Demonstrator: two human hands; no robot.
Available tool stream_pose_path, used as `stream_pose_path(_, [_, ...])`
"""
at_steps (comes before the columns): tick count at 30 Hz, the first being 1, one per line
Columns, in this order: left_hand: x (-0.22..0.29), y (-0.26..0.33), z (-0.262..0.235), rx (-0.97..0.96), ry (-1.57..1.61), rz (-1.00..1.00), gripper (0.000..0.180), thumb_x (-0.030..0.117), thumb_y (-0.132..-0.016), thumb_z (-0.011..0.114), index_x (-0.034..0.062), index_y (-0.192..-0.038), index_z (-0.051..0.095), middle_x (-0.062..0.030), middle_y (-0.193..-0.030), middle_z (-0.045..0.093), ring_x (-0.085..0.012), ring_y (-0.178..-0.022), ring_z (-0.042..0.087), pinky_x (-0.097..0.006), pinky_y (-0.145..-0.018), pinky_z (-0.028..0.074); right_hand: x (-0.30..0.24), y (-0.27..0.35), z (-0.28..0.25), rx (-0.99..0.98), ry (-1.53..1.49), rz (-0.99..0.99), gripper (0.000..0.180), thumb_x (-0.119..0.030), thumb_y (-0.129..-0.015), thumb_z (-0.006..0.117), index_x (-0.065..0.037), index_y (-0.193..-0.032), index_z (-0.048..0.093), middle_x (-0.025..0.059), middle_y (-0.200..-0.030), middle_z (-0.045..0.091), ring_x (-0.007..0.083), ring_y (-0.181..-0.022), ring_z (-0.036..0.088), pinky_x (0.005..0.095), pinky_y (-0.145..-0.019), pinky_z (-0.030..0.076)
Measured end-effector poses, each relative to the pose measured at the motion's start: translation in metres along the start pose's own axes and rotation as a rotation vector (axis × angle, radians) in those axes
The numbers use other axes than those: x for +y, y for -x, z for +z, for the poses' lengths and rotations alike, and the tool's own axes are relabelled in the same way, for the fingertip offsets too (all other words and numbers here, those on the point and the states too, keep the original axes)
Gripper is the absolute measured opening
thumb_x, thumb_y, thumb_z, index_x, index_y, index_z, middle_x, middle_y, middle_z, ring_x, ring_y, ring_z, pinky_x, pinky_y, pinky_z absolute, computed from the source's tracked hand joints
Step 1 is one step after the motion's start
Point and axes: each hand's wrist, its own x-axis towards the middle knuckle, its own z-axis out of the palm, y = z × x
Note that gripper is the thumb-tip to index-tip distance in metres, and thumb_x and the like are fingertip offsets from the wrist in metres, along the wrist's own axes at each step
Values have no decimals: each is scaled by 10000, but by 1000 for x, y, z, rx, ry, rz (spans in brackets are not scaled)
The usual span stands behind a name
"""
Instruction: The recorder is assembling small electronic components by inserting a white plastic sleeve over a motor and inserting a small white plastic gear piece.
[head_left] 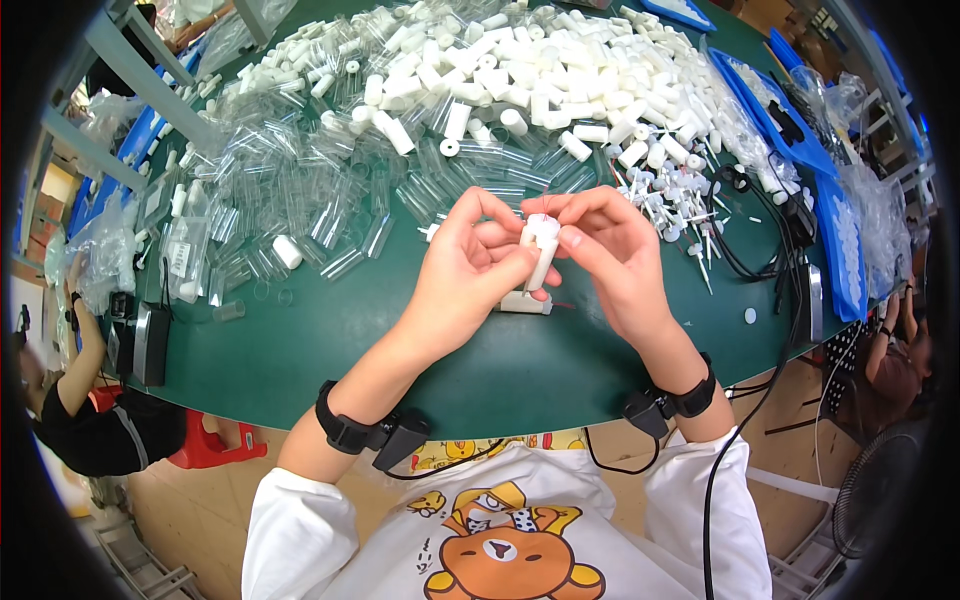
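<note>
A small white cylindrical piece (pixel 540 252) is held upright, slightly tilted, above the green worktop (pixel 430 390), its body pinched by the left hand (pixel 462 265) and its top gripped between the thumb and fingers of the right hand (pixel 622 255). Just below, a pale cylinder (pixel 520 304) is laid on its side. Farther off, white cylinders (pixel 560 75) are heaped; clear tubes (pixel 290 190) are scattered to the left, stemmed white pieces (pixel 672 200) to the right.
</note>
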Motion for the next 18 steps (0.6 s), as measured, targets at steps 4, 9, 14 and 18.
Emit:
stream_pose_path(4, [0,-1,-2,-7,-20,22,179,-9,-866,546,19,-974,406,-154,-988,598,-202,-852,642,-299,-714,542,-4,1,1,1,-102,108,108,8,-856,580,-11,-934,509,212,-1105,588,188,-981,588,309,-812,493])
stream_pose_path(9, [2,-1,1,-14,-19,38,220,-13,-845,595,28,-965,415,-145,-987,598,-186,-884,634,-299,-745,538,-4,-3,-5,29,-236,217,157,22,-822,621,-44,-867,486,203,-1109,588,181,-937,598,306,-776,505])
stream_pose_path(14, [-1,-2,4,27,-80,61,255,-9,-825,641,25,-954,424,-148,-997,606,-177,-897,633,-288,-749,543,-2,-4,-6,51,-199,202,189,9,-804,652,-59,-851,482,186,-1101,589,167,-882,601,290,-748,504])
stream_pose_path(18, [1,-2,3,14,-66,20,244,-12,-829,637,20,-947,426,-154,-986,614,-181,-895,638,-283,-728,551,-5,-5,-9,23,-228,272,195,7,-798,660,-65,-850,486,146,-1076,589,150,-846,588,280,-740,494])
